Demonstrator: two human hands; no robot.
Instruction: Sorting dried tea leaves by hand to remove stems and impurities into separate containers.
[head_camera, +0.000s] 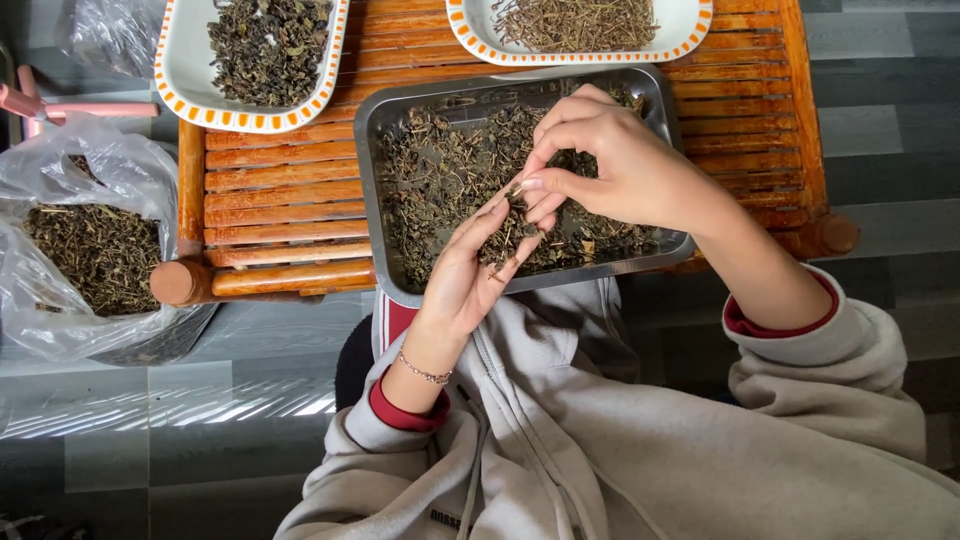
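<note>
Nearest the camera, sleeves: grey hooded top (640, 450) with red cuffs, at 6 o'clock.
Left hand (465, 275): palm up, cupped, holding a small heap of dried leaves (505, 238); thin bracelet (425, 374) on the wrist; just over the near edge of the tray.
Right hand (610, 160): at 1 o'clock from the left hand, thumb and forefinger pinched shut on a bit of leaf or stem at the heap, other fingers curled.
Metal tray (372, 190): centre, on the slatted wooden table (270, 190), loose dried leaves spread over its bottom.
Plastic bag (60, 300): 9 o'clock, open, holding more dried leaves, beside the table.
Left dish (180, 70): 11 o'clock, white with orange rim, dark curled leaves.
Far dish (680, 30): 12 o'clock, same kind, holding thin stems.
Pink handle (70, 108): 10 o'clock, beyond the bag, kind unclear.
</note>
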